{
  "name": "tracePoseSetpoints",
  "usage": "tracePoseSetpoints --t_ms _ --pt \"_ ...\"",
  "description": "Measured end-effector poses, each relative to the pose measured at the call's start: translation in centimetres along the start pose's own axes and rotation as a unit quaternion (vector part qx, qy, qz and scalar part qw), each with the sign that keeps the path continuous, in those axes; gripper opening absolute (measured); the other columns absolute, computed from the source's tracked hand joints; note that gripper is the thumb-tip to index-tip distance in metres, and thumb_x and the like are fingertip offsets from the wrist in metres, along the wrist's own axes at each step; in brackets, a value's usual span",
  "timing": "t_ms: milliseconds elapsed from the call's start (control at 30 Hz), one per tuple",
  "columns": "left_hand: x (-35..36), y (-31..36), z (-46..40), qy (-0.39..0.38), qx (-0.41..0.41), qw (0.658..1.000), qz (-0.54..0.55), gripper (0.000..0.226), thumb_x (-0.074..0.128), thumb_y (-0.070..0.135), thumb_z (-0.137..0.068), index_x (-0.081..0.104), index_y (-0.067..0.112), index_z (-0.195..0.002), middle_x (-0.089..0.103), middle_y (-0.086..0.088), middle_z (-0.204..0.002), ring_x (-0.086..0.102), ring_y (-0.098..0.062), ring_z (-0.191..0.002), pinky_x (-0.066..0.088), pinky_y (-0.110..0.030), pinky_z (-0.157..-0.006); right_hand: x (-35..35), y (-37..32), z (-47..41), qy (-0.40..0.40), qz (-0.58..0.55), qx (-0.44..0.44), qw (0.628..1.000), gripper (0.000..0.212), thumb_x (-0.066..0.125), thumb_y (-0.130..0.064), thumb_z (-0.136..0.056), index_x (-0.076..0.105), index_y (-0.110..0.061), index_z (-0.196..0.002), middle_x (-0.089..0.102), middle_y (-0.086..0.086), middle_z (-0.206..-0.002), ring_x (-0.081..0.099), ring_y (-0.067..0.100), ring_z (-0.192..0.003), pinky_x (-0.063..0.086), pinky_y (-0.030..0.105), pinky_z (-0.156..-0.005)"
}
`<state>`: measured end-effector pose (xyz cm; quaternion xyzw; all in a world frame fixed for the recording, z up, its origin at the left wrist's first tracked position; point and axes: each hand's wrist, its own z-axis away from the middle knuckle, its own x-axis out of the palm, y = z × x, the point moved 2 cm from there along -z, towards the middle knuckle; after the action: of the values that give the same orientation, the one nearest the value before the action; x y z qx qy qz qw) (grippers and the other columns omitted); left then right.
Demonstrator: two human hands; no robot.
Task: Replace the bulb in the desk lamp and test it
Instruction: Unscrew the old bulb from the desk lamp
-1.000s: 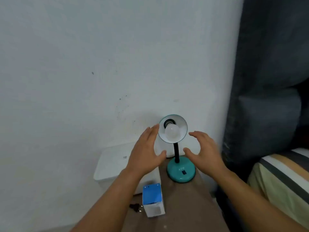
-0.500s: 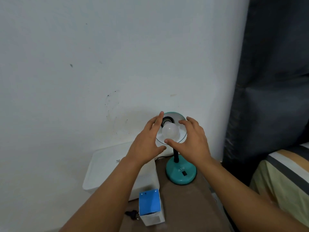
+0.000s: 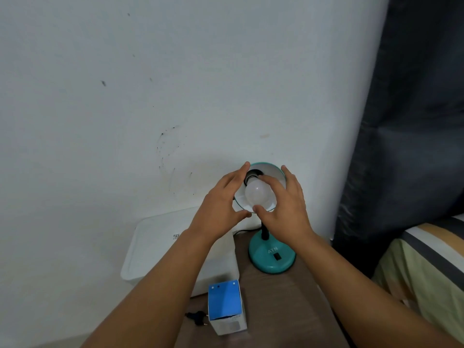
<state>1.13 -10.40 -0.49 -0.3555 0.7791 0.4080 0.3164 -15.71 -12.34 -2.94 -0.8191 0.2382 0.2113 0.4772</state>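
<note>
1. Scanning from the left: a white lidded storage box (image 3: 160, 249) sits against the wall; in front of it on the brown table (image 3: 288, 305) stand a blue-topped bulb carton (image 3: 227, 310) and a loose black plug (image 3: 197, 317).
2. Left hand (image 3: 221, 209): one second ago it hung beside the shade with fingers spread; now the fingers lie straight along the left rim of the teal lamp shade (image 3: 277, 172), thumb under the lower rim. Reads as bracing the shade, not clamping it.
3. Frosted bulb (image 3: 258, 194): seated in the dark socket inside the shade, unlit. Lamp upright on its teal base (image 3: 272, 254) at the table's far end.
4. Right hand (image 3: 286, 207): earlier open and clear of the lamp; half a second ago closing in; now fingers curl over the bulb's right side and the thumb tip presses its lower edge, so it holds the bulb.
5. Judgement: approach finished, grip established; unscrewing the old bulb looks like the step in hand. Replacement presumably in the carton; that the plug is the lamp's cannot be confirmed.
</note>
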Motion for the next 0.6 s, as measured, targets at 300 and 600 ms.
tracePoseSetpoints --t_ms 300,600 --pt "0.3 -0.2 0.1 0.009 -0.003 1.0 0.015 0.1 0.081 0.028 -0.08 0.017 0.038 -0.157 0.045 0.005 -0.146 0.048 -0.011 -0.128 0.052 -0.037 -0.098 0.6 -0.8 0.1 0.028 -0.093 0.083 0.992 0.075 0.082 -0.047 -0.064 0.043 -0.026 -0.124 0.029 0.001 -0.15 0.034 0.017 -0.136 0.037 0.03 -0.101" --pt "0.1 -0.3 0.0 0.003 -0.002 1.0 0.02 0.107 0.085 0.028 -0.076 0.017 0.039 -0.156 0.049 0.003 -0.139 0.052 -0.011 -0.119 0.052 -0.033 -0.098 0.1 -1.0 0.4 0.003 -0.087 0.043 0.995 0.065 0.068 -0.01 -0.083 0.044 -0.037 -0.136 0.011 0.003 -0.159 0.025 0.018 -0.142 0.029 0.02 -0.101"
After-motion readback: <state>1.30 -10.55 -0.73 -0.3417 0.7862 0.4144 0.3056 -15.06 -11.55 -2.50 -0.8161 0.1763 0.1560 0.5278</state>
